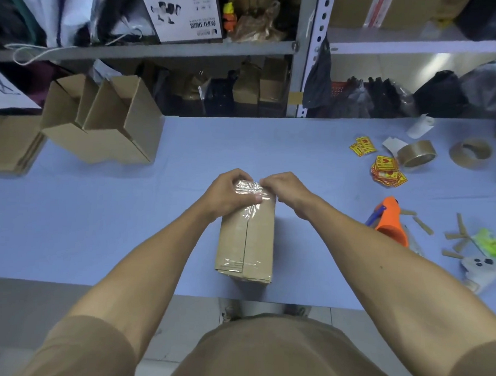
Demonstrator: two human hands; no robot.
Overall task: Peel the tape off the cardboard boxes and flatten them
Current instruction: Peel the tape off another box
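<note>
Taped box (246, 239) lies mid-table, long axis running away from the person. Both hands at its far end: left hand (230, 193) grips the box end, right hand (281, 188) pinches the clear tape (248, 188) there; peel likely runs back along the seam

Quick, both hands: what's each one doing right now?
Left hand: grips the far end of the taped brown cardboard box.
Right hand: pinches the clear crinkled tape there.

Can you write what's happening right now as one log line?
step: peeling tape | left hand: holds box far end | right hand: pinches tape | box: closed, on table
</note>
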